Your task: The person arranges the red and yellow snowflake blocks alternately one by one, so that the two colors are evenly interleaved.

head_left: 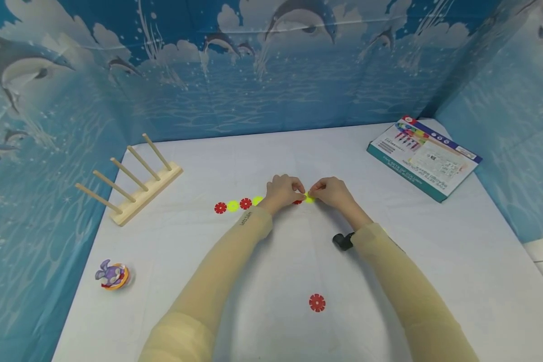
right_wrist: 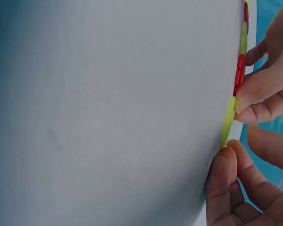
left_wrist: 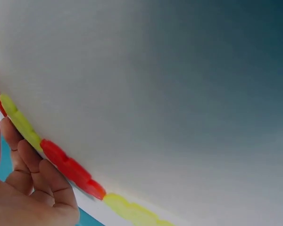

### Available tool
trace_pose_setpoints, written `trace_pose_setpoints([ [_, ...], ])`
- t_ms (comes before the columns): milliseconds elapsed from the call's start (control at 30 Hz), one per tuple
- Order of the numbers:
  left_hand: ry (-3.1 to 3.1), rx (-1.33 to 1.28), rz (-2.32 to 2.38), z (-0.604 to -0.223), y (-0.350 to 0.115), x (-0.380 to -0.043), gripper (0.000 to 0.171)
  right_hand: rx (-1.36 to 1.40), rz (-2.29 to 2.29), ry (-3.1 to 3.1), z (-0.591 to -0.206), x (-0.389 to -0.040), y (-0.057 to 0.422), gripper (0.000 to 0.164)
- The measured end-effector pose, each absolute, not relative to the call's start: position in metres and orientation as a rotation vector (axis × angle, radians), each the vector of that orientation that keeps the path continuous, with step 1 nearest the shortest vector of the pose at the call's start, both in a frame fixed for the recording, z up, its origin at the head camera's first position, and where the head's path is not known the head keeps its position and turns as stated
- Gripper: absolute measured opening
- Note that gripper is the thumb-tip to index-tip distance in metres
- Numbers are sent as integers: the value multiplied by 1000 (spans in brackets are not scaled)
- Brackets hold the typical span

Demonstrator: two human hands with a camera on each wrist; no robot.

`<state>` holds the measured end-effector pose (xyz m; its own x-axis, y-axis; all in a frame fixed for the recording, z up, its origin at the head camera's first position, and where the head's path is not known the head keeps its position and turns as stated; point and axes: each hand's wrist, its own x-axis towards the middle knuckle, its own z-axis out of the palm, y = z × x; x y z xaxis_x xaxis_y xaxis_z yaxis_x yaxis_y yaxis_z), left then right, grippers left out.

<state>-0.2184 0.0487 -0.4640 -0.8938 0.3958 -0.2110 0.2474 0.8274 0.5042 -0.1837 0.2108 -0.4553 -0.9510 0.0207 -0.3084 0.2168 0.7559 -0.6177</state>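
Note:
A row of red and yellow notched plastic discs lies across the white table, with a red disc (head_left: pixel 220 207) at its left end. My left hand (head_left: pixel 282 192) pinches the row near its right end, where a red disc (right_wrist: pixel 238 75) meets the last yellow disc (right_wrist: pixel 228 123). With thumb and fingertips, my right hand (head_left: pixel 335 192) pinches the outer edge of that yellow disc. In the head view the left hand covers the middle of the row. Whether the discs' slots are interlocked cannot be made out. A loose red disc (head_left: pixel 317 303) lies nearer to me, between the forearms.
At the left stands a wooden base (head_left: pixel 147 193) with several upright pegs. A purple rabbit toy (head_left: pixel 112 275) sits in front of it. A flat printed box (head_left: pixel 425 157) lies at the back right. Dolphin-patterned cloth (head_left: pixel 271 95) hangs behind the table. A black device (head_left: pixel 343 242) is at the right wrist.

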Motion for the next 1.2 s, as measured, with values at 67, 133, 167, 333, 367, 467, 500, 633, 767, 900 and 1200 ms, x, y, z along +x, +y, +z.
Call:
trace_pose_setpoints([
  [67,2699,480,689,-464,49,-219,16,180,-997,2669,-452,-179,211,30],
  [133,2695,473,691,-464,49,-219,16,164,-1008,2674,-449,-173,212,33],
  [167,2693,470,692,-464,49,-220,16,153,-1013,2678,-447,-170,213,33],
  [333,2700,452,689,-464,50,-220,15,64,-1055,2705,-439,-144,218,32],
  [367,2702,449,686,-464,51,-220,15,36,-1063,2705,-438,-137,219,30],
  [467,2705,444,672,-464,51,-219,15,-55,-1089,2685,-436,-115,221,24],
  [500,2705,442,671,-464,51,-219,15,-87,-1097,2673,-437,-108,222,22],
  [633,2706,440,679,-463,51,-218,15,-209,-1111,2620,-441,-80,222,16],
  [767,2708,444,684,-463,50,-219,14,-280,-1126,2555,-448,-57,220,14],
  [900,2703,448,692,-465,49,-221,14,-330,-1134,2492,-451,-40,217,18],
  [1200,2691,449,688,-465,50,-221,14,-484,-1052,2425,-456,-14,202,24],
])
